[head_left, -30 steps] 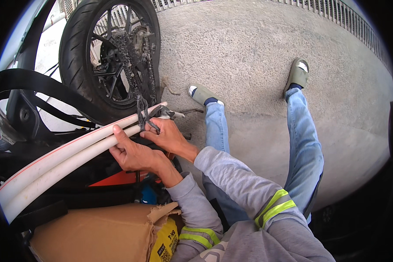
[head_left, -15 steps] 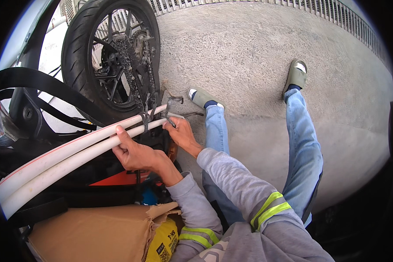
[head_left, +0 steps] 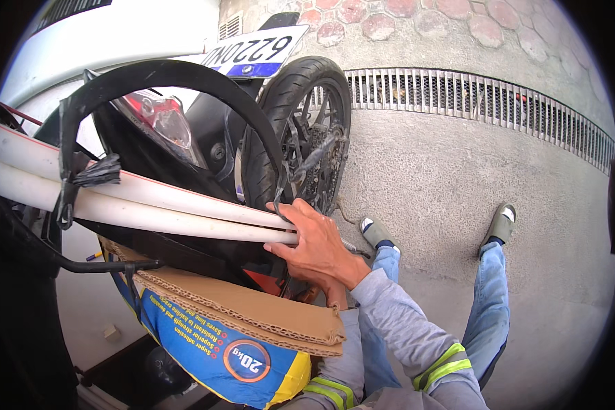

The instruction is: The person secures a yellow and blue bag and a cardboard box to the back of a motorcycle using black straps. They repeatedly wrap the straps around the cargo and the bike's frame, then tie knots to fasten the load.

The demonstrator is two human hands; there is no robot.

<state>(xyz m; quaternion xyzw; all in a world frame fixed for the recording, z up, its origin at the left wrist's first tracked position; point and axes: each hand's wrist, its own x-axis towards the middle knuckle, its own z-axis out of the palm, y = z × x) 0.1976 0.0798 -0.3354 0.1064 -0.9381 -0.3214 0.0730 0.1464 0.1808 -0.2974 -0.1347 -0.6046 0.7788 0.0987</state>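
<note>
Two white pipes [head_left: 178,222], the upper one with a thin red line, lie side by side along the motorcycle. My right hand [head_left: 318,242] is closed round their near-wheel ends, thumb below and fingers above. Under it, my left hand [head_left: 336,295] shows only around the wrist; its fingers are hidden. A black strip [head_left: 68,164] is knotted round the pipes farther left. Another dark strip [head_left: 280,188] hangs by my right fingertips, beside the rear wheel [head_left: 266,130].
Below the pipes, a cardboard sheet [head_left: 239,301] covers a blue and yellow sack [head_left: 184,335]. A wide black strap [head_left: 178,72] arches over the motorcycle's tail light [head_left: 167,119] and licence plate [head_left: 266,51]. A metal drain grate [head_left: 451,94] crosses the concrete floor.
The view has swung left, bringing the plate and sack into sight. My left hand has left the pipes' upper side and is now beneath my right, which grips both pipe ends.
</note>
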